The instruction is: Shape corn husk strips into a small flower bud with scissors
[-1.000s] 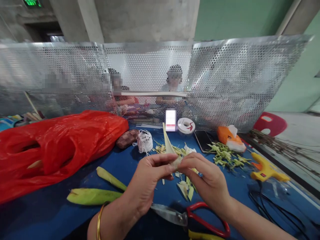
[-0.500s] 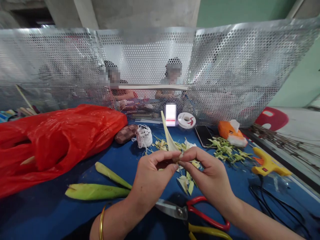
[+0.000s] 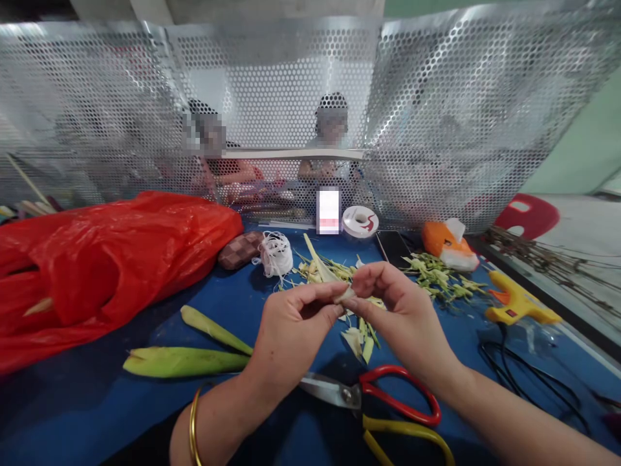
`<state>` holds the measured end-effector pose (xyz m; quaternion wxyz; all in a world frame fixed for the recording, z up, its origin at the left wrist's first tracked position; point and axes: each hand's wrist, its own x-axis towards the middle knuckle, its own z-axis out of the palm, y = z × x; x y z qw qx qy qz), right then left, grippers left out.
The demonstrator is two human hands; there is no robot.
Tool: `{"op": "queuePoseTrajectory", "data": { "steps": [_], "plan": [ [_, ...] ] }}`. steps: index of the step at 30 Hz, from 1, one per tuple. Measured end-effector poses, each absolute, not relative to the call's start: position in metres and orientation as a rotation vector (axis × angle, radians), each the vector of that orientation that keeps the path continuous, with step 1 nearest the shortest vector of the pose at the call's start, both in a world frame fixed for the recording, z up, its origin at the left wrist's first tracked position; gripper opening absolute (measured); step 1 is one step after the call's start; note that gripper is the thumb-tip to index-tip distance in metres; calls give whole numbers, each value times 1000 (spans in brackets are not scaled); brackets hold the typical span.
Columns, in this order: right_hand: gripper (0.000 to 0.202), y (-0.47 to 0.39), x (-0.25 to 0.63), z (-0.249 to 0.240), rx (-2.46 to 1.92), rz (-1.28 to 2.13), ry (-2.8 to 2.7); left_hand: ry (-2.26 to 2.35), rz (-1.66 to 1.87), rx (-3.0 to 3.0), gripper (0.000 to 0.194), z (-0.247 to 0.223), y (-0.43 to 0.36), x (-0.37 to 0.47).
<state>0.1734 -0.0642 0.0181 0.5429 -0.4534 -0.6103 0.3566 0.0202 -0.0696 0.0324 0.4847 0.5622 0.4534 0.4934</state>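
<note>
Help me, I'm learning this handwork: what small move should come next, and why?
Perhaps secure the pale leaf piece with the right hand too: the left hand pinches it, while the right sits at its edge, its grip hard to make out; a second hold should steady it.

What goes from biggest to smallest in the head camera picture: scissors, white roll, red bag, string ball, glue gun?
Largest to smallest, as they look:
1. Red bag
2. Scissors, even partly hidden
3. Glue gun
4. String ball and white roll: too alike to rank
</note>
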Motion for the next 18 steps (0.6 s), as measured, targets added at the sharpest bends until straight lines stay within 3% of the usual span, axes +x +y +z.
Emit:
{"op": "queuePoseTrajectory", "data": {
  "steps": [4,10,18],
  "plan": [
    [22,-63,173,19,-1068,968,-1370,1100,1204,1364,22,32,-70,20],
    [9,-66,174,19,-1012,985,-1366,1042,1165,1182,22,38,-66,18],
    [21,-64,180,14,-830,351,-1776,950,1082,1005,23,37,-64,12]
  ]
}}
